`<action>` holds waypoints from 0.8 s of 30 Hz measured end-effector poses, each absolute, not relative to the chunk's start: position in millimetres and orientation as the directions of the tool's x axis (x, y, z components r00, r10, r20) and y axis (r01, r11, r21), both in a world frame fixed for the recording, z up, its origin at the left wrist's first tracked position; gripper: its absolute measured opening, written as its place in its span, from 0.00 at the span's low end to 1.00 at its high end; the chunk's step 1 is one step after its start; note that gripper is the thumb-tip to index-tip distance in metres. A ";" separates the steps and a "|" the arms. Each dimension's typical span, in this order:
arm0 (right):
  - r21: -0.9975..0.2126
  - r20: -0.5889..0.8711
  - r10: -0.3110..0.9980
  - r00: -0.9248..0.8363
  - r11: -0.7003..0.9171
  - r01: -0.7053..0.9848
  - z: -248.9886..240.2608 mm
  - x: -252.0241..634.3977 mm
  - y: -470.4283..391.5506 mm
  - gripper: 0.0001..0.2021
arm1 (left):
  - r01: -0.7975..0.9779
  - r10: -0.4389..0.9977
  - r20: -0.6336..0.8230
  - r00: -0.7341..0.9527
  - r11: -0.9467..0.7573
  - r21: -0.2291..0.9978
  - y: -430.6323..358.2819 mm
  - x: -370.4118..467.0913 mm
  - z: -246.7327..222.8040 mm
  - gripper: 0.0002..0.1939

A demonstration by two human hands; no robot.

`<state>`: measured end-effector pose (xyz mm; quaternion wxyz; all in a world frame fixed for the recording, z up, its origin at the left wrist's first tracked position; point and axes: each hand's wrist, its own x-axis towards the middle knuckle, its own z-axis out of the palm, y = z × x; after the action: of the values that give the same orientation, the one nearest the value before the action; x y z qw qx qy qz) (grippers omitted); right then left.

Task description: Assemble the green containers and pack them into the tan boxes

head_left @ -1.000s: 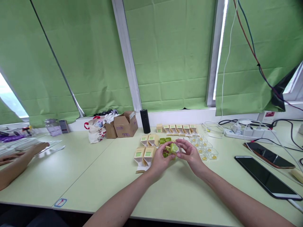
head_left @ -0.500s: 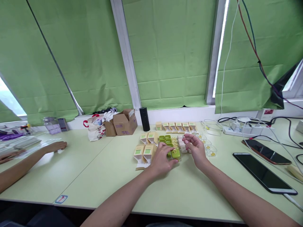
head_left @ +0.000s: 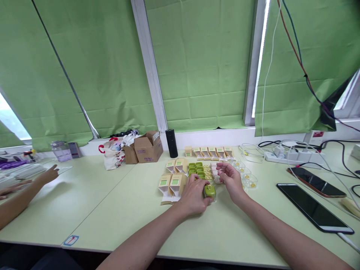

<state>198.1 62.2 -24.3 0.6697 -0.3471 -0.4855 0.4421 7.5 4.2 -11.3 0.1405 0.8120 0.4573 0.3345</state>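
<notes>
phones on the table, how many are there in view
2: a white-ended phone lies at the right, nearer the viewer; a brown-edged phone lies just behind it, towards the power strip. No others show.

I am reading no text: purple print (head_left: pixel 141 151) on the open brown cardboard box (head_left: pixel 150 154), far left, is showing too small; a red mark (head_left: pixel 71 240) on the blue-edged sticker (head_left: pixel 68 242), near left, is looking unclear.

Boxes (head_left: pixel 174 182) left of and behind tubs (head_left: pixel 200 170), phones (head_left: pixel 314 207) at right, carton (head_left: pixel 148 148) back left, on table (head_left: pixel 118 202)
</notes>
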 end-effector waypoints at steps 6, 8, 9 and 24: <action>-0.901 0.333 0.932 0.146 0.360 -0.242 -24.6 199.3 62.4 0.17 | 0.583 0.797 0.500 0.340 -0.595 0.553 2.2 5.7 3.5 0.10; -0.904 0.324 0.935 0.145 0.351 -0.244 -23.8 199.3 62.1 0.17 | 0.548 0.791 0.516 0.329 -0.605 0.577 4.8 4.7 8.2 0.06; -0.905 0.319 0.937 0.146 0.346 -0.245 -23.2 199.3 61.9 0.17 | 0.531 0.792 0.525 0.310 -0.603 0.595 7.2 3.9 10.4 0.05; -0.913 0.317 0.938 0.140 0.342 -0.224 -16.3 200.0 57.5 0.14 | 0.879 0.895 0.333 0.299 -0.394 0.270 141.2 -11.4 45.2 0.24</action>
<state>200.0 57.5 -16.3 0.6596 -0.3675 -0.4855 0.4406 -11.4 141.2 45.2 0.0182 0.8056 0.5503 0.2189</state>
